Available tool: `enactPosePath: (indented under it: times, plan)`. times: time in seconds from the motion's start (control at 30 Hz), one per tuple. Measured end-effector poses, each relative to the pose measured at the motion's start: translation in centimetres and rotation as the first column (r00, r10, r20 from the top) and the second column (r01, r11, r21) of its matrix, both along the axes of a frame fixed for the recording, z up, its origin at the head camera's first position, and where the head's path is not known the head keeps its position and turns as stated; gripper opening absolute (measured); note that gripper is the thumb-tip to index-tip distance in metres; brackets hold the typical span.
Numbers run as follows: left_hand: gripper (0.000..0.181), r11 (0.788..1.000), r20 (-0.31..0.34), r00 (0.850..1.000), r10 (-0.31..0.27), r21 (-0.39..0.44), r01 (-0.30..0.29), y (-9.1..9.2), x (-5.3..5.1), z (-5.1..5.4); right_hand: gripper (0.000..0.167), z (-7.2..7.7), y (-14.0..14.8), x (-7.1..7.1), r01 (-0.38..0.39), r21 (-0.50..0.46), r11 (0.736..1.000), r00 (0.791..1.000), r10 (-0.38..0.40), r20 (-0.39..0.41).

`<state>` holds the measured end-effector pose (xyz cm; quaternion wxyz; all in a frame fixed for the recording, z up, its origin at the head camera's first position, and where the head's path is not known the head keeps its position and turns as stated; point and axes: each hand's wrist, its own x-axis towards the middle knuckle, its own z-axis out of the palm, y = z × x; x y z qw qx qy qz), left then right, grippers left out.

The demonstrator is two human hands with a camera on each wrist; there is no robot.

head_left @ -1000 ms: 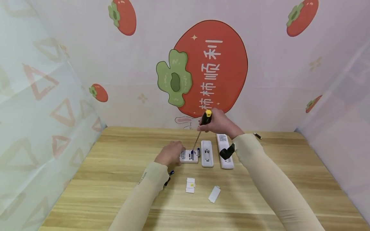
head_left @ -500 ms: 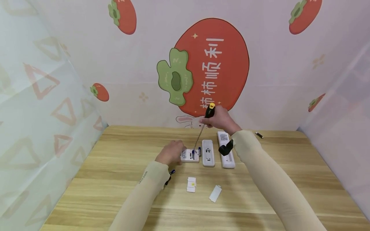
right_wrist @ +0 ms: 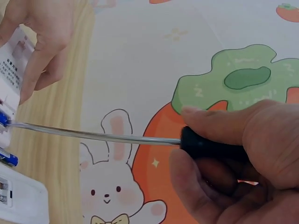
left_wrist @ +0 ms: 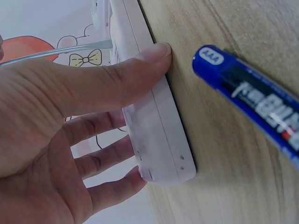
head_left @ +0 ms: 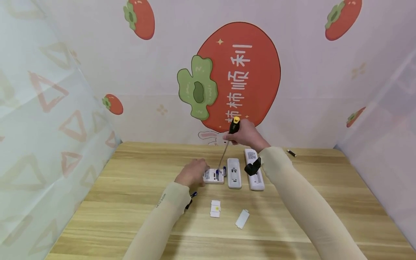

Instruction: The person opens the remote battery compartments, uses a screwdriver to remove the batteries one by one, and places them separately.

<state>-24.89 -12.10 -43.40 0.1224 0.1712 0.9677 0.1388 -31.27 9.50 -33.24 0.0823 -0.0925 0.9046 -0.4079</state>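
Observation:
My left hand (head_left: 192, 172) grips a white remote control (head_left: 209, 179) lying back up on the table, thumb along one long side and fingers on the other. A blue battery (head_left: 217, 175) sits in its uncovered compartment. In my right hand (head_left: 246, 135) is a screwdriver with a black and yellow handle (head_left: 234, 127), pinched between thumb and fingers. Its long metal shaft (right_wrist: 107, 137) slants down to the end of that battery; whether the tip touches it is too small to tell. Another blue battery (head_left: 224, 171) lies just right of the remote.
Two more white remotes, a shorter one (head_left: 234, 184) and a longer one (head_left: 257, 185), lie to the right with open compartments. Nearer are two battery covers, one (head_left: 215, 208) left and one (head_left: 242, 219) right. An AAA battery (left_wrist: 252, 93) lies by my left wrist; a dark battery (head_left: 291, 153) lies far right.
My right hand and the screwdriver handle have risen slightly and shifted a little right since a second ago. The shaft's lower end stays at the battery; my left hand keeps its grip.

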Motion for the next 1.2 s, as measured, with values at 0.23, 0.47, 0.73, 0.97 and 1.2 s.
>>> enactPosePath:
  times: [0.23,0.47,0.73,0.97,1.2]
  plan:
    - [0.056,1.0,-0.005,1.0,-0.006,-0.015,0.006,0.0,-0.1,0.1,0.023,1.1,-0.6,0.0,-0.15,0.036,0.988,0.988,0.151,-0.017]
    - [0.055,1.0,0.003,1.0,0.008,-0.007,-0.008,0.0,0.1,0.1,0.015,1.7,-1.0,0.3,-0.278,0.068,0.958,0.959,0.281,-0.039]
    - [0.057,1.0,-0.006,1.0,0.005,-0.018,-0.005,-0.2,0.3,-0.2,0.021,1.1,-1.1,0.3,-0.193,0.05,0.98,0.981,0.195,-0.022]
    - [0.056,1.0,-0.006,1.0,0.005,-0.024,-0.005,-0.1,0.1,-0.1,0.029,0.8,-1.6,0.0,-0.094,0.067,0.993,0.995,0.097,-0.034]
    - [0.057,1.0,0.003,1.0,0.007,-0.027,-0.007,0.0,-0.1,-0.2,0.03,1.0,-1.8,-0.6,-0.161,0.051,0.986,0.987,0.161,-0.011]
